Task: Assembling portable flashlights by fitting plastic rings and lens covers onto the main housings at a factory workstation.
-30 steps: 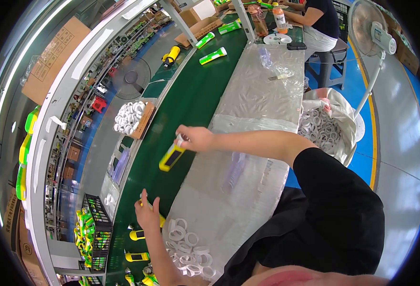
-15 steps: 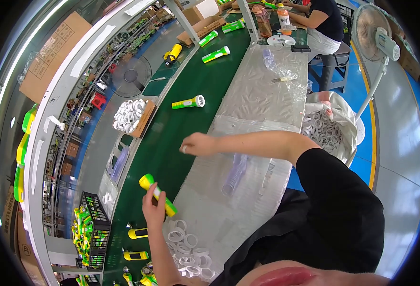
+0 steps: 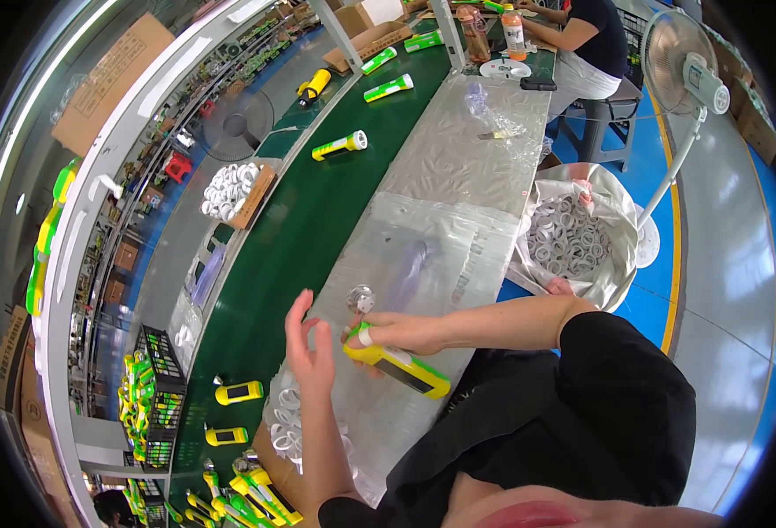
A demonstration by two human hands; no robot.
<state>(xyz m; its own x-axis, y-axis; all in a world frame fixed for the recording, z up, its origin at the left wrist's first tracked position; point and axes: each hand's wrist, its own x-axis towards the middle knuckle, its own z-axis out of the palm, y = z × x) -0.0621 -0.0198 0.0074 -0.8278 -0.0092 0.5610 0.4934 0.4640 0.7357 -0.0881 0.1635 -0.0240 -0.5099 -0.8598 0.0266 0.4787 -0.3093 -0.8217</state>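
My right hand (image 3: 405, 333) is closed round a yellow and green flashlight (image 3: 401, 371) with a dark panel along its side, tilted over the plastic-covered bench. A small white piece, perhaps a ring, shows at its fingers. By the flashlight's head end is a shiny round reflector (image 3: 360, 297), apart from the body. My left hand (image 3: 310, 348) is raised just left of it, open with fingers apart and holding nothing. White rings (image 3: 286, 427) lie by my left forearm. On the green belt, two flashlights (image 3: 240, 392) with loose heads rest to the left.
Several flashlights (image 3: 260, 497) are heaped at the near left, beside a black crate (image 3: 166, 400) of more. A box of white rings (image 3: 232, 192) stands across the belt (image 3: 273, 264). A sack of rings (image 3: 573, 238) and a standing fan (image 3: 683, 66) are to the right; a person sits beyond.
My left hand has come off the flashlight it was touching and opened. My right hand has drawn back from over the belt and now holds a flashlight. The view has shifted.
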